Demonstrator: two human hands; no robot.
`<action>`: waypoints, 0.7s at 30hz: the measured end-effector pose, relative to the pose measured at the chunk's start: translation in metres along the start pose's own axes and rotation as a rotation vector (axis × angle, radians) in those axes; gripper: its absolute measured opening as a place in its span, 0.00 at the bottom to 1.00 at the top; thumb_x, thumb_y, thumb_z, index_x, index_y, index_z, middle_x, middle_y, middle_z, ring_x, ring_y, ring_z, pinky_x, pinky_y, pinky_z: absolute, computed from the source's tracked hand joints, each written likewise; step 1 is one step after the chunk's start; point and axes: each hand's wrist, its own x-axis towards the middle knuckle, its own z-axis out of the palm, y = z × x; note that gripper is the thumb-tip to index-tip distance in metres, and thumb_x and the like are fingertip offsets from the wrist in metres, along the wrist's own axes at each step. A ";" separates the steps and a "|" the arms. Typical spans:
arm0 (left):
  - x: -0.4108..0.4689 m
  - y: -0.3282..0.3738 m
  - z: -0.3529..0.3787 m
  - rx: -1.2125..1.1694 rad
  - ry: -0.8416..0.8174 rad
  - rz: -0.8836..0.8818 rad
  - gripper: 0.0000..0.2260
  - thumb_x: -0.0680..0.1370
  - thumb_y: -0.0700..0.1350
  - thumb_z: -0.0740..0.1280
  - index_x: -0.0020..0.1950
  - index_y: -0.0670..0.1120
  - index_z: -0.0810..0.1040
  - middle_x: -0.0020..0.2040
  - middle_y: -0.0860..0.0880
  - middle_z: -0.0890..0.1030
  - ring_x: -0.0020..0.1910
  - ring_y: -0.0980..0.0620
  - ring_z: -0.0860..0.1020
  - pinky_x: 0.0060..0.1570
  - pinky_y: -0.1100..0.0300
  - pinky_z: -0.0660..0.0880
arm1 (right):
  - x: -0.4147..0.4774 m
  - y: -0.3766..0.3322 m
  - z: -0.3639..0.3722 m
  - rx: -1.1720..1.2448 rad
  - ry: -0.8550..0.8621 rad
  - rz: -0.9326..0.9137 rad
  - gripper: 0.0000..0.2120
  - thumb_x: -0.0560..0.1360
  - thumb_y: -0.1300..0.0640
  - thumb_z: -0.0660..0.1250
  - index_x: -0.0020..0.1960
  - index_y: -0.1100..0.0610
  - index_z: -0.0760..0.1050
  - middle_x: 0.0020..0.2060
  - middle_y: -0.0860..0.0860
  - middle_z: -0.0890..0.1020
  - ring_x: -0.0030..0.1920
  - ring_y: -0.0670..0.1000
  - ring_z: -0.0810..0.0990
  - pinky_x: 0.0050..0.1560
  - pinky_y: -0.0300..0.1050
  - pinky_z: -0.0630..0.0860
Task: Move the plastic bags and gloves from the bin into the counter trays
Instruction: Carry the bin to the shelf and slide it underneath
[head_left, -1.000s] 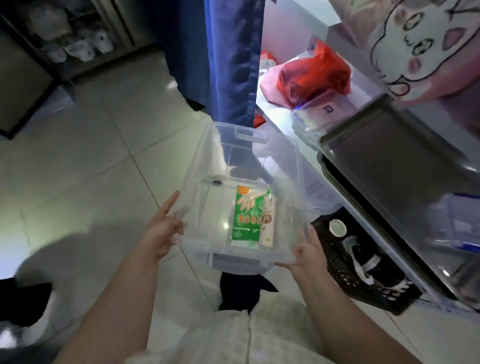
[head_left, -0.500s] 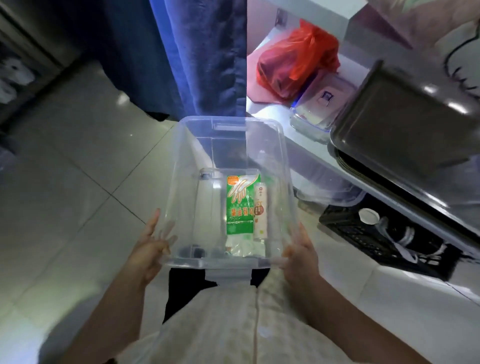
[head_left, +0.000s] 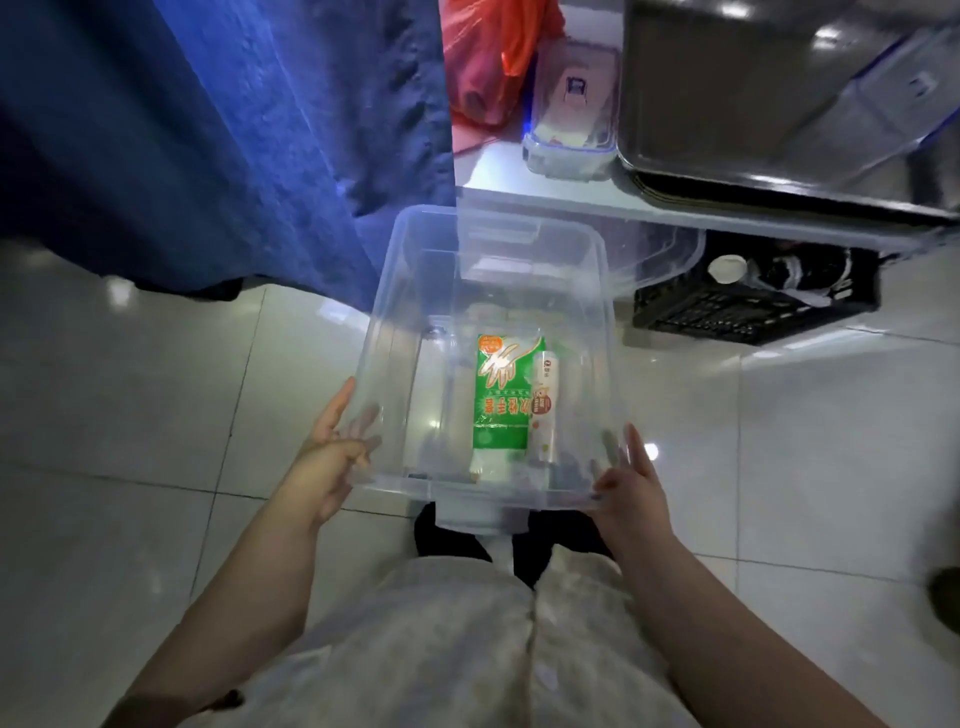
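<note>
The person has the clear bin (head_left: 397, 358) held out at centre frame, above the pale tiled floor (head_left: 156, 415). The left hand (head_left: 332, 460) lies flat against the bin's left wall by the near corner, fingers straight and partly smeared where they show through the plastic. The right hand (head_left: 631, 483) presses the right wall the same way, fingers straight and pointing up the frame. Neither hand curls round anything, so the bin is carried between two flat palms. Inside, on the bin's bottom toward its near end, lies the green pack of gloves (head_left: 506, 400), and touching its right edge is the white roll of plastic bags (head_left: 544, 410). Their lower ends are lost in glare and the print is too blurred to read. At upper right the worktop (head_left: 545, 195) carries the dark trays (head_left: 753, 93), stacked and cut off by the frame edge; how many there are cannot be told. Just left of them sits a clear lidded box (head_left: 571, 114), then a red bag (head_left: 483, 62) clipped by the top edge. A blue curtain (head_left: 234, 130) fills the upper left. Under the worktop sits a black crate (head_left: 753, 312), its contents hard to make out.
</note>
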 end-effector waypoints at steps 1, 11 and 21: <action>0.005 0.000 0.003 0.015 -0.019 -0.020 0.42 0.69 0.21 0.52 0.67 0.65 0.69 0.67 0.48 0.74 0.57 0.46 0.76 0.50 0.61 0.71 | -0.001 0.002 -0.005 0.027 0.007 0.011 0.39 0.69 0.80 0.50 0.68 0.46 0.71 0.64 0.49 0.76 0.69 0.68 0.64 0.48 0.46 0.71; 0.084 0.016 0.060 0.032 -0.042 -0.051 0.41 0.69 0.23 0.53 0.66 0.66 0.70 0.67 0.48 0.74 0.49 0.48 0.76 0.46 0.61 0.72 | 0.074 -0.027 0.012 0.033 -0.009 0.040 0.38 0.71 0.78 0.47 0.70 0.46 0.67 0.68 0.50 0.72 0.57 0.56 0.77 0.55 0.68 0.70; 0.201 0.020 0.109 -0.065 -0.010 0.042 0.42 0.68 0.22 0.48 0.74 0.58 0.63 0.72 0.53 0.69 0.65 0.51 0.72 0.49 0.60 0.67 | 0.214 -0.048 0.073 -0.055 -0.088 -0.036 0.45 0.64 0.79 0.46 0.73 0.46 0.63 0.71 0.48 0.68 0.64 0.58 0.73 0.61 0.73 0.65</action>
